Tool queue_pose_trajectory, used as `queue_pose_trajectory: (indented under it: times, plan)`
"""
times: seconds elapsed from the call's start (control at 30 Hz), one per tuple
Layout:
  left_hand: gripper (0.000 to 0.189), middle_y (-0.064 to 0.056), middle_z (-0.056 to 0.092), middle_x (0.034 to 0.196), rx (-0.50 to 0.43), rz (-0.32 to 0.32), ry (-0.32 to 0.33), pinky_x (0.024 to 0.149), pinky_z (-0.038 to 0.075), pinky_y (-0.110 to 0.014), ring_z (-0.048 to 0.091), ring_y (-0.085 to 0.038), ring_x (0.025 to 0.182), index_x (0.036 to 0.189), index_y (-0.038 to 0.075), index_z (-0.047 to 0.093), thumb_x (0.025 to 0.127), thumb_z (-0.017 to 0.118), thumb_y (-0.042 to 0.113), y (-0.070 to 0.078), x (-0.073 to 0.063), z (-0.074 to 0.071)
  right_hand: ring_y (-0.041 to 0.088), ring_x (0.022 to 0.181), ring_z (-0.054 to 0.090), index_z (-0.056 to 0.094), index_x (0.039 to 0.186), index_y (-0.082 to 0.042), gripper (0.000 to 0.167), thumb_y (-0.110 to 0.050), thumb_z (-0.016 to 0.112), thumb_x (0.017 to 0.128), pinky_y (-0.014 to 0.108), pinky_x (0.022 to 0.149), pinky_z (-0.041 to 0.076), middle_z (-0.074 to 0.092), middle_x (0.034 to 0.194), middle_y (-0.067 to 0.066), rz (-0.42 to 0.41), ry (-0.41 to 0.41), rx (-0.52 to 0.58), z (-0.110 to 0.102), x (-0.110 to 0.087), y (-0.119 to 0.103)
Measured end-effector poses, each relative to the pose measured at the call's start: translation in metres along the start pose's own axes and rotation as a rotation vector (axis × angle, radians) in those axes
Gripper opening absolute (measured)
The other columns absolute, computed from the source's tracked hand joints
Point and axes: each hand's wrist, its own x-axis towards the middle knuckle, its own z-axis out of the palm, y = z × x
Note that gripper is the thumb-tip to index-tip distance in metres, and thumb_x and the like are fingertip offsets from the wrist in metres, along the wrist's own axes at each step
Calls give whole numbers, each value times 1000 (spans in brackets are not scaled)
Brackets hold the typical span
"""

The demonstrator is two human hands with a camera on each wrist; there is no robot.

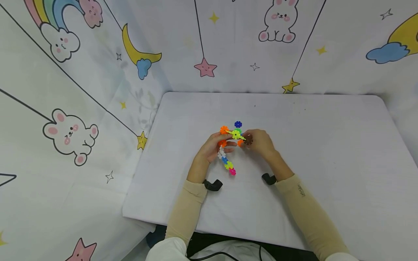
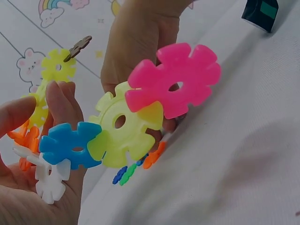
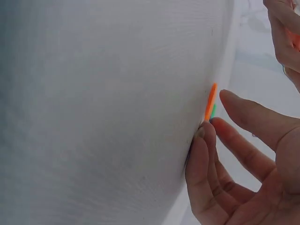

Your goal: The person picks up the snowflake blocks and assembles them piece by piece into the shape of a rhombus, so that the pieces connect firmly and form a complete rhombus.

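My left hand (image 1: 209, 146) pinches a curved chain of linked flower-shaped plastic discs between thumb and fingers. From the grip one end runs over a yellow disc (image 1: 236, 134) to a brown disc (image 1: 248, 139). The other end hangs toward me through white, blue (image 2: 70, 145) and yellow-green discs to a pink disc (image 2: 176, 82). My right hand (image 1: 261, 143) is low at the tabletop, its fingers bent and the thumb apart from them. Right at its fingertips is an orange disc (image 3: 211, 101), with a green disc (image 2: 127, 174) and a dark blue disc (image 1: 238, 124) beside it.
A white cloth covers the table (image 1: 326, 174). Printed white curtains (image 1: 183, 40) stand along its back and left side. A black wrist device (image 1: 213, 185) sits at the left wrist, another (image 1: 269, 178) at the right.
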Motion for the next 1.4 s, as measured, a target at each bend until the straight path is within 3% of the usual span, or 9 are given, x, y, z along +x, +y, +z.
queue_pose_trajectory:
  times: [0.37, 0.67, 0.97, 1.17, 1.4]
  plan:
    - [17, -9, 69, 115, -6, 2, -5, 80, 62, -35, 73, -22, 93, 113, 8, 69, 107, 57, 18, 0, 0, 0, 32, 97, 68, 73, 120, -1, 36, -10, 86, 87, 51, 92, 56, 74, 105, 15, -59, 23, -17, 3, 2, -3]
    - [17, -7, 70, 116, -2, 7, 0, 81, 62, -34, 73, -22, 93, 114, 8, 68, 107, 56, 18, 1, 0, 0, 33, 100, 67, 73, 122, -1, 41, -11, 88, 85, 51, 92, 55, 73, 107, 16, -34, 23, -33, 1, 1, -4]
    - [16, -7, 71, 115, -23, -2, 10, 78, 62, -33, 73, -22, 92, 114, 8, 67, 107, 57, 19, -1, 1, 0, 34, 99, 68, 73, 114, 0, 35, -10, 88, 84, 51, 92, 55, 74, 106, 17, -24, 27, -34, 1, 1, -6]
    - [15, -8, 70, 116, -33, -6, 16, 80, 62, -33, 73, -21, 91, 114, 9, 66, 107, 57, 19, -1, 1, 0, 37, 104, 68, 70, 116, 2, 38, -13, 88, 85, 52, 96, 54, 74, 112, 19, 33, 17, -48, 1, -1, -6]
    - [13, -9, 70, 117, -59, -13, 22, 78, 62, -33, 73, -22, 90, 112, 9, 64, 108, 56, 18, 0, 0, 1, 35, 103, 69, 70, 115, 2, 34, -10, 84, 87, 50, 93, 57, 74, 112, 17, 50, 3, -1, 0, -4, -4]
